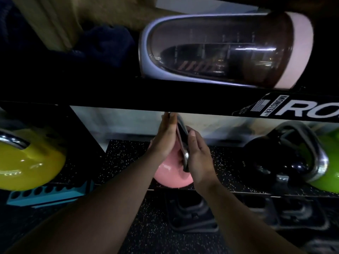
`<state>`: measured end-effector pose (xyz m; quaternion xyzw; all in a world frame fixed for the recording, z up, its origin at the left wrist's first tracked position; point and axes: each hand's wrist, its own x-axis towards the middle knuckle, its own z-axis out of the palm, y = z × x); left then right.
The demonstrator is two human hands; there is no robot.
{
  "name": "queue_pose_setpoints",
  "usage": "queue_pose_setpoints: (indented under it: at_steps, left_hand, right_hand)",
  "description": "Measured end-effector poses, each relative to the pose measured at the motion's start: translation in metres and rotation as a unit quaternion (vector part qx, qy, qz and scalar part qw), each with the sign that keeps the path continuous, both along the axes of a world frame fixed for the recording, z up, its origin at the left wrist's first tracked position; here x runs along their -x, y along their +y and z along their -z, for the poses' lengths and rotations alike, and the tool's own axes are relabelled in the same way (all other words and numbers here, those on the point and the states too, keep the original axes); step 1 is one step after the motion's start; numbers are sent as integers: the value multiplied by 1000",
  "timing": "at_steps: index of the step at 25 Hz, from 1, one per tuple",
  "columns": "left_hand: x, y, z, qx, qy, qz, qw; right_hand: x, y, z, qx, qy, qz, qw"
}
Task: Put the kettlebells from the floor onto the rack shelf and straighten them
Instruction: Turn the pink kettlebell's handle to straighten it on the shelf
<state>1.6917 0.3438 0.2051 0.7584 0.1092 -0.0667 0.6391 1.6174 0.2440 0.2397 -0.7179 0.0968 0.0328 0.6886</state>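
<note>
A pink kettlebell with a steel handle sits on the speckled rubber rack shelf, under the black upper beam. My left hand presses flat on the left side of its handle. My right hand presses on the right side, so the handle is pinched between both palms. A yellow kettlebell stands on the shelf at the far left. A black kettlebell and a green kettlebell with a steel handle stand at the right.
The black upper beam with white lettering runs just above my hands. A clear shaker bottle lies on top of it, beside dark cloth. A blue block with holes lies below left. Dark weights sit under the shelf.
</note>
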Motion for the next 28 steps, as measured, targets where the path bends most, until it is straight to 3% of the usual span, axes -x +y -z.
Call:
queue_pose_setpoints:
  at_steps: [2,5,11,18,28]
  left_hand:
    - [-6,-5,8,7,30,5,999]
    - [10,-12,6,-4,25,-28,999]
    - [3,-5,14,-1,18,-3,1000]
    - [13,3,-14,9,12,54,998]
    - [13,2,-5,7,4,27,1000]
  right_hand:
    - [0,2,5,-17,5,27,999]
    - [-5,5,9,-49,43,37,997]
    - [-7,23,15,-109,62,52,991]
    - [-13,29,24,-96,73,37,992]
    - [-8,29,12,-118,70,59,989]
